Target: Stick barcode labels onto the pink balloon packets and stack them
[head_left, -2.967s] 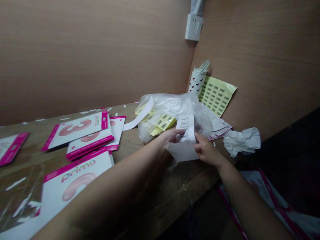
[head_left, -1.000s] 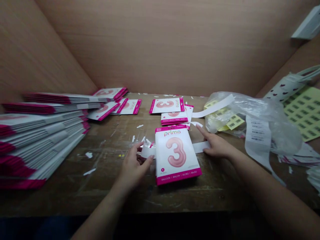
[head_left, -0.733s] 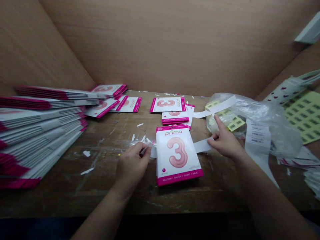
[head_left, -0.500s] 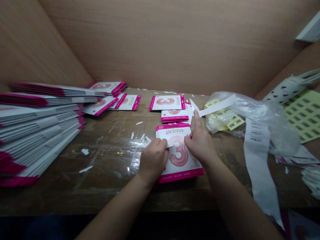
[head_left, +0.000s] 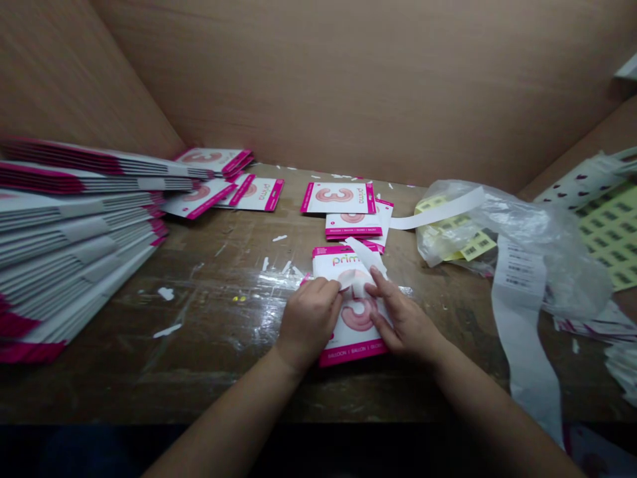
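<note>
A small stack of pink-and-white balloon packets (head_left: 355, 348), printed "prima" and a pink 3, lies between my hands on the worktop. My left hand (head_left: 311, 318) is closed, pinching a white paper strip (head_left: 348, 280) over the top packet. From the right, my right hand (head_left: 405, 318) has its index and middle fingertips on the strip, whose pointed end (head_left: 365, 253) sticks up past them. Its thumb rests low, apart from those fingers, near the printed 3. Part of the strip is hidden by my fingers.
Bundled packets (head_left: 84, 232) are piled at left, with loose packets (head_left: 259, 194) beside them. More packets (head_left: 341, 198) lie behind the stack. At right are a clear plastic bag (head_left: 562, 245), yellow label sheets (head_left: 617, 226) and a long label strip (head_left: 522, 332). Paper scraps (head_left: 166, 293) dot the worktop.
My right hand has come down and nearer to me, bringing the strip's pointed end over the top packet. My left hand keeps its pinch at nearly the same place.
</note>
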`<control>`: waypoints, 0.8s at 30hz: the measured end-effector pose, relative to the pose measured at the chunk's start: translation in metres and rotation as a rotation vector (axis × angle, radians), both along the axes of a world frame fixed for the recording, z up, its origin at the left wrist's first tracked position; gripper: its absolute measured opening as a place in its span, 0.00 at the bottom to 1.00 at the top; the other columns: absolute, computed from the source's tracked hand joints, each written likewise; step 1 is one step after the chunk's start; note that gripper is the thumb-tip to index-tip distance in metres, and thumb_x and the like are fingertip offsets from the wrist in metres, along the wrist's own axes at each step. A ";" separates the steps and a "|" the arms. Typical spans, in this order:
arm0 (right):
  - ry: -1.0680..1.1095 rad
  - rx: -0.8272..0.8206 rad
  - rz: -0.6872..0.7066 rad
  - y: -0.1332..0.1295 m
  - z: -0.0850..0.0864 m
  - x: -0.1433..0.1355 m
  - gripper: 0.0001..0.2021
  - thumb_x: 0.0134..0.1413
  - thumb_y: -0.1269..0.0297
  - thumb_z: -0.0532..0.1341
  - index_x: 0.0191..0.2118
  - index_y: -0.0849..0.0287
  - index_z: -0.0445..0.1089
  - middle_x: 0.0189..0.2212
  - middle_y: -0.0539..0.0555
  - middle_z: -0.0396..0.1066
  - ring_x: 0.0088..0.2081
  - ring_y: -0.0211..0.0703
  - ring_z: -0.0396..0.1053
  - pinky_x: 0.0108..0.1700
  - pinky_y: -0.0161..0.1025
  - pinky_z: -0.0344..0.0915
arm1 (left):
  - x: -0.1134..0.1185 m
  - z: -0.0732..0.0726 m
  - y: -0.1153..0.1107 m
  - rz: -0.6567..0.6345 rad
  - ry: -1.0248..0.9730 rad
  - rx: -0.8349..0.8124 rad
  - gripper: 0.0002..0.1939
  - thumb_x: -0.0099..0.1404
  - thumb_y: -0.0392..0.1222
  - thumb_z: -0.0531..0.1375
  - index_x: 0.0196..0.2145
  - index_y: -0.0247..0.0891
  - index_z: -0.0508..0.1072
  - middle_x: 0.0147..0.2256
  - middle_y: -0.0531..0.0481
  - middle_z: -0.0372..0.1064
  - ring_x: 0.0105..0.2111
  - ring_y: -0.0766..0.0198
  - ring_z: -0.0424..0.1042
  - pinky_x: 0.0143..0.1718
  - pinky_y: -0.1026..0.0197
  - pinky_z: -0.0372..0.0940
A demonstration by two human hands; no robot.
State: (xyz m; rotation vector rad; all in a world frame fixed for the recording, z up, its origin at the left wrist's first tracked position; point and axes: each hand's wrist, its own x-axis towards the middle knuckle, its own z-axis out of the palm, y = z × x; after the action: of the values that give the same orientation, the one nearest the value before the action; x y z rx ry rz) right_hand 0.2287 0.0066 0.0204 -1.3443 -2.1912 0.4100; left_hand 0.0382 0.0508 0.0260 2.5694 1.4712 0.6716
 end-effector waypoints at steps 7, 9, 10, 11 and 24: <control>-0.049 -0.037 0.097 0.005 -0.006 0.002 0.34 0.56 0.69 0.51 0.65 0.55 0.35 0.58 0.61 0.58 0.59 0.51 0.55 0.60 0.60 0.47 | 0.002 -0.006 -0.001 -0.063 0.075 0.120 0.08 0.64 0.34 0.53 0.31 0.36 0.72 0.27 0.48 0.67 0.30 0.57 0.65 0.34 0.58 0.61; 0.024 -0.027 0.121 0.006 -0.008 0.004 0.35 0.56 0.69 0.52 0.65 0.54 0.35 0.58 0.60 0.57 0.58 0.50 0.57 0.59 0.57 0.51 | 0.002 -0.007 -0.001 -0.076 0.076 0.149 0.08 0.63 0.34 0.54 0.31 0.36 0.72 0.28 0.48 0.67 0.30 0.57 0.65 0.33 0.58 0.60; 0.058 -0.031 0.123 0.006 -0.008 0.006 0.35 0.55 0.69 0.52 0.65 0.53 0.34 0.58 0.60 0.57 0.57 0.49 0.58 0.59 0.56 0.52 | 0.003 -0.007 -0.001 -0.079 0.074 0.160 0.07 0.63 0.34 0.54 0.31 0.36 0.72 0.28 0.48 0.67 0.30 0.57 0.65 0.33 0.58 0.60; 0.084 -0.040 0.123 0.006 -0.009 0.007 0.36 0.55 0.69 0.53 0.66 0.53 0.34 0.58 0.60 0.58 0.57 0.48 0.59 0.59 0.56 0.52 | 0.003 -0.008 -0.001 -0.082 0.076 0.169 0.07 0.63 0.34 0.54 0.31 0.35 0.72 0.28 0.48 0.67 0.30 0.57 0.65 0.32 0.58 0.60; 0.033 -0.003 0.144 0.008 -0.011 0.007 0.37 0.54 0.69 0.52 0.66 0.54 0.32 0.59 0.60 0.56 0.55 0.48 0.62 0.58 0.58 0.53 | 0.005 -0.014 0.002 -0.179 0.131 0.162 0.05 0.62 0.34 0.56 0.30 0.34 0.71 0.29 0.47 0.67 0.32 0.57 0.64 0.34 0.58 0.61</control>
State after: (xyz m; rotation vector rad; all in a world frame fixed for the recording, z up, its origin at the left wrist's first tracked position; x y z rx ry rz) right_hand 0.2361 0.0143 0.0096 -1.1762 -2.2687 0.4861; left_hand 0.0435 0.0530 0.0118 2.8748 1.2465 0.6337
